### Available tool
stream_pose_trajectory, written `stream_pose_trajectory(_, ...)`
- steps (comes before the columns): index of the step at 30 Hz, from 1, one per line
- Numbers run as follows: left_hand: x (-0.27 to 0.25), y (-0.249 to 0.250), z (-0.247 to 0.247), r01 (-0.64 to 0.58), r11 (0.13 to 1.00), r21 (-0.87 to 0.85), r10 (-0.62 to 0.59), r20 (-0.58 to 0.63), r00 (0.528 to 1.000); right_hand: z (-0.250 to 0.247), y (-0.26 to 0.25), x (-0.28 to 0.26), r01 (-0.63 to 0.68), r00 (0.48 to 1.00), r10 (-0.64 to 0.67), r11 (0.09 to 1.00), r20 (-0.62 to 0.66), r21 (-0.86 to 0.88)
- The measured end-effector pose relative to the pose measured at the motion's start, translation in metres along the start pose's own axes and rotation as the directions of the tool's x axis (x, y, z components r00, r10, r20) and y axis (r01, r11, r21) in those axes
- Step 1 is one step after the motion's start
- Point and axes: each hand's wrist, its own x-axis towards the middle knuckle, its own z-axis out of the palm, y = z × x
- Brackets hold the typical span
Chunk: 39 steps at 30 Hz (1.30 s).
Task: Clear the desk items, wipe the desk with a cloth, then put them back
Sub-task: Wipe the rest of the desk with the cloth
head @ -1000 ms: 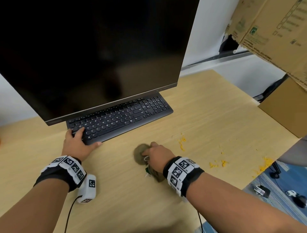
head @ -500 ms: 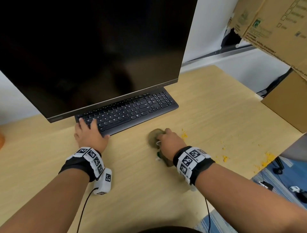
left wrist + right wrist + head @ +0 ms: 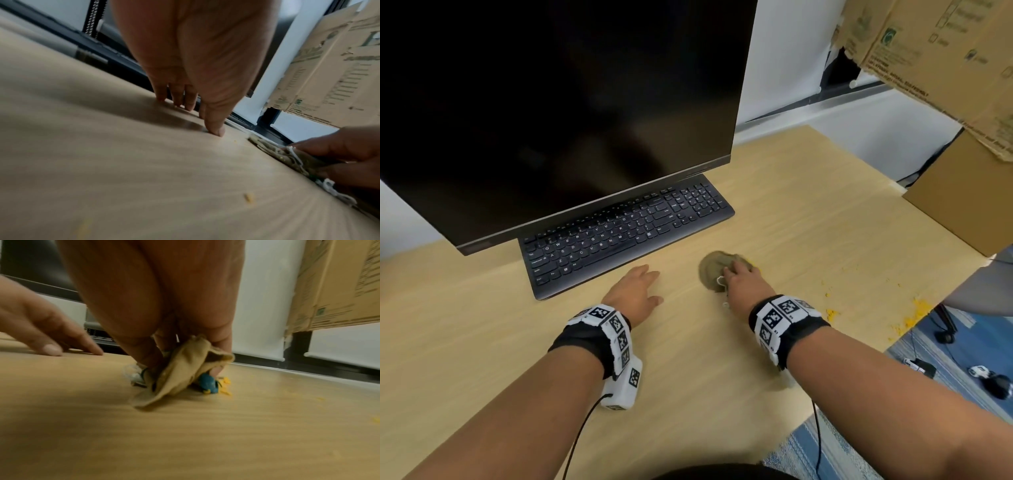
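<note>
On the light wooden desk [image 3: 808, 212], my right hand [image 3: 738, 272] grips a bunched brown cloth [image 3: 714, 269] and presses it down. In the right wrist view the cloth [image 3: 185, 369] is gathered under my fingers, with a blue patch beneath it and yellow crumbs [image 3: 226, 387] at its far edge. My left hand [image 3: 645, 279] rests open on bare wood just in front of the black keyboard [image 3: 626, 233], fingertips [image 3: 216, 130] touching the desk. The keyboard lies partly under the dark monitor [image 3: 551, 102].
More yellow crumbs [image 3: 914, 310] lie scattered near the desk's right edge. Cardboard boxes [image 3: 962, 198] stand at the right end of the desk and hang over it. The floor with a blue mat [image 3: 962, 342] and cables shows past the edge.
My left hand came off the keyboard and moved right onto the bare desk. My right hand pushed the cloth away from me, up to the nearest yellow crumbs.
</note>
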Motion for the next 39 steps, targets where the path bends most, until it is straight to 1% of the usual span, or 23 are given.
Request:
stream_pose_trajectory(2, -0.002, 0.001, 0.003, 0.006, 1.0, -0.004, -0.006, 0.02, 1.0, -0.006, 0.003, -0.001, -0.052, 0.997, 0.054, 0.997, -0.048, 0.055)
stream_pose_trajectory(4, -0.001, 0.003, 0.004, 0.022, 1.0, 0.014, -0.023, 0.049, 0.999, -0.011, -0.004, -0.003, -0.074, 0.994, 0.08, 0.994, -0.079, 0.078)
stream_pose_trajectory(5, 0.0, 0.005, 0.003, 0.031, 0.999, 0.025, -0.032, 0.061, 0.998, -0.013, -0.011, -0.003, -0.061, 0.993, 0.069, 0.995, -0.093, 0.084)
stream_pose_trajectory(7, 0.004, 0.008, 0.001, 0.045, 0.998, 0.043, -0.048, 0.061, 0.997, -0.012, -0.024, -0.002, 0.039, 0.995, -0.024, 0.987, -0.101, 0.153)
stream_pose_trajectory(9, 0.008, 0.012, -0.003, 0.059, 0.995, 0.074, -0.064, 0.061, 0.996, -0.011, -0.032, 0.0, 0.123, 0.992, -0.124, 0.974, -0.009, 0.191)
stream_pose_trajectory(10, 0.01, 0.015, -0.005, 0.065, 0.993, 0.094, -0.071, 0.069, 0.995, -0.009, -0.03, 0.001, 0.147, 0.987, -0.155, 0.978, 0.048, 0.147)
stream_pose_trajectory(11, 0.011, 0.018, -0.006, 0.074, 0.991, 0.11, -0.082, 0.075, 0.994, -0.009, -0.028, 0.003, 0.164, 0.982, -0.171, 0.982, 0.074, 0.093)
stream_pose_trajectory(12, 0.012, 0.02, -0.006, 0.084, 0.989, 0.121, -0.094, 0.076, 0.993, -0.011, -0.023, 0.005, 0.162, 0.984, -0.166, 0.985, 0.069, 0.061)
stream_pose_trajectory(14, 0.01, 0.022, -0.005, 0.097, 0.986, 0.137, -0.109, 0.08, 0.991, -0.018, -0.013, 0.005, 0.101, 0.994, -0.103, 0.994, 0.045, 0.03)
stream_pose_trajectory(16, 0.007, 0.025, -0.005, 0.106, 0.986, 0.13, -0.118, 0.092, 0.989, -0.026, 0.001, 0.009, 0.006, 0.997, -0.003, 0.999, 0.077, -0.037)
stream_pose_trajectory(18, 0.001, 0.029, -0.008, 0.12, 0.99, 0.071, -0.125, 0.07, 0.99, -0.034, 0.013, 0.014, -0.067, 0.99, 0.076, 0.995, 0.12, -0.076)
stream_pose_trajectory(19, -0.002, 0.03, -0.011, 0.128, 0.992, 0.017, -0.129, 0.051, 0.99, -0.037, 0.017, 0.016, -0.101, 0.987, 0.109, 0.992, 0.12, -0.07)
stream_pose_trajectory(21, -0.005, 0.032, -0.016, 0.126, 0.987, -0.102, -0.128, -0.017, 0.992, -0.037, 0.02, 0.013, -0.157, 0.985, 0.157, 0.988, 0.069, -0.002)
stream_pose_trajectory(22, -0.006, 0.032, -0.017, 0.119, 0.981, -0.156, -0.131, -0.068, 0.989, -0.035, 0.02, 0.01, -0.18, 0.984, 0.18, 0.982, 0.007, 0.062)
stream_pose_trajectory(23, -0.006, 0.032, -0.018, 0.11, 0.972, -0.206, -0.135, -0.111, 0.985, -0.032, 0.018, 0.007, -0.169, 0.981, 0.18, 0.977, -0.069, 0.132)
stream_pose_trajectory(26, -0.006, 0.033, -0.019, 0.127, 0.928, -0.349, -0.196, -0.169, 0.966, -0.027, 0.007, -0.008, 0.026, 0.968, 0.049, 0.957, -0.248, 0.288)
stream_pose_trajectory(28, -0.007, 0.032, -0.022, 0.158, 0.906, -0.394, -0.249, -0.194, 0.949, -0.024, -0.007, -0.017, 0.127, 0.955, -0.032, 0.943, -0.295, 0.306)
stream_pose_trajectory(29, -0.009, 0.031, -0.024, 0.157, 0.908, -0.389, -0.261, -0.231, 0.937, -0.023, -0.015, -0.021, 0.162, 0.953, -0.068, 0.938, -0.294, 0.308)
stream_pose_trajectory(32, -0.014, 0.02, -0.024, 0.147, 0.92, -0.363, -0.274, -0.327, 0.904, -0.011, -0.04, -0.033, 0.278, 0.942, -0.214, 0.929, -0.258, 0.243)
stream_pose_trajectory(35, -0.018, 0.006, -0.022, 0.147, 0.885, -0.441, -0.305, -0.313, 0.899, 0.009, -0.062, -0.04, 0.445, 0.884, -0.419, 0.89, -0.207, 0.099)
stream_pose_trajectory(37, -0.022, -0.002, -0.02, 0.131, 0.917, -0.376, -0.254, -0.301, 0.919, 0.025, -0.072, -0.042, 0.548, 0.831, -0.543, 0.837, -0.116, 0.006)
stream_pose_trajectory(38, -0.023, -0.006, -0.019, 0.13, 0.931, -0.342, -0.237, -0.291, 0.927, 0.032, -0.075, -0.043, 0.577, 0.813, -0.577, 0.816, -0.07, -0.033)
stream_pose_trajectory(39, -0.026, -0.009, -0.019, 0.139, 0.93, -0.341, -0.241, -0.278, 0.93, 0.037, -0.075, -0.042, 0.585, 0.808, -0.587, 0.809, -0.041, -0.053)
